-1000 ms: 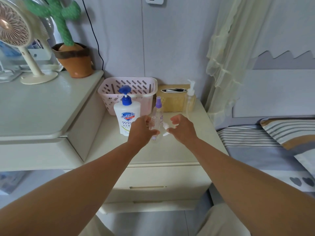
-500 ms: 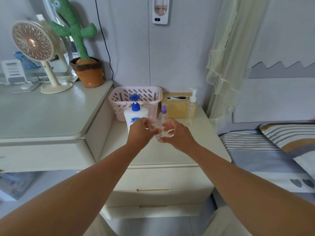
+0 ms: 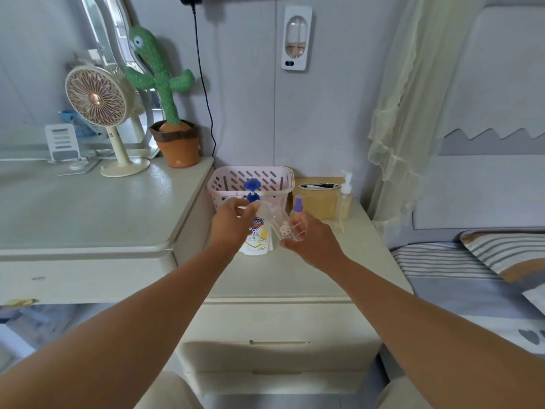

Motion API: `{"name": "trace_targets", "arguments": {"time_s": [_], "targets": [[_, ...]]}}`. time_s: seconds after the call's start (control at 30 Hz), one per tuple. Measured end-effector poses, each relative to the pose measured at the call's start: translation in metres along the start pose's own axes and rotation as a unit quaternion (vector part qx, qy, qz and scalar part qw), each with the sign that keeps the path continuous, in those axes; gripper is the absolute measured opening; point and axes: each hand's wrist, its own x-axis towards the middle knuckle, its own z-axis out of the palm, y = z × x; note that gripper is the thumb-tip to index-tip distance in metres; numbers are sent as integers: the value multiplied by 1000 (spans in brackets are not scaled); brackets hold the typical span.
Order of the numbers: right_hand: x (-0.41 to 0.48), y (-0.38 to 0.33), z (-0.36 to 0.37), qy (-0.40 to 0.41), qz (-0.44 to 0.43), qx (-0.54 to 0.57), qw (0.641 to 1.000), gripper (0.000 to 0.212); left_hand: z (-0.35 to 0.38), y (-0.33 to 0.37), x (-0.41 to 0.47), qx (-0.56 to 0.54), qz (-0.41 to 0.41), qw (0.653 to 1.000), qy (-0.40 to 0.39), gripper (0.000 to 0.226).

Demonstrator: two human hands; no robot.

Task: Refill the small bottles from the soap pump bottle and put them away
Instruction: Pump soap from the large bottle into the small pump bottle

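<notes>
- The right hand (image 3: 312,243) grips a small clear bottle (image 3: 285,228), tilted; the left hand (image 3: 228,224) pinches its blurred top.
- The soap pump bottle (image 3: 256,228) stands partly hidden just behind the grip.
- Both hands are higher than half a second ago.

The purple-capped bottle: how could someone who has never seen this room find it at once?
Look at the low bedside cabinet between the taller dresser and the bed. In front of the tan box, just behind the right hand, stands the purple-capped bottle. It is slim, and the only one with a purple top.
</notes>
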Motion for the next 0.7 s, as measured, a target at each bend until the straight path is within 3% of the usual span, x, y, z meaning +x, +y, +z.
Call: {"name": "trace_targets", "arguments": {"time_s": [0.13,0.3,0.47,0.7], "targets": [[4,3,-6,-3,5,-25,1000,42,-6,9,23,81,26,994,71,44],[7,3,-18,1,18,-42,999,43,8,21,54,145,27,989,11,48],[6,-1,-28,-9,27,-42,999,42,15,22,68,132,-5,991,1,41],[4,0,-31,-14,30,-45,998,43,14,17,56,170,32,985,-22,38]]}}
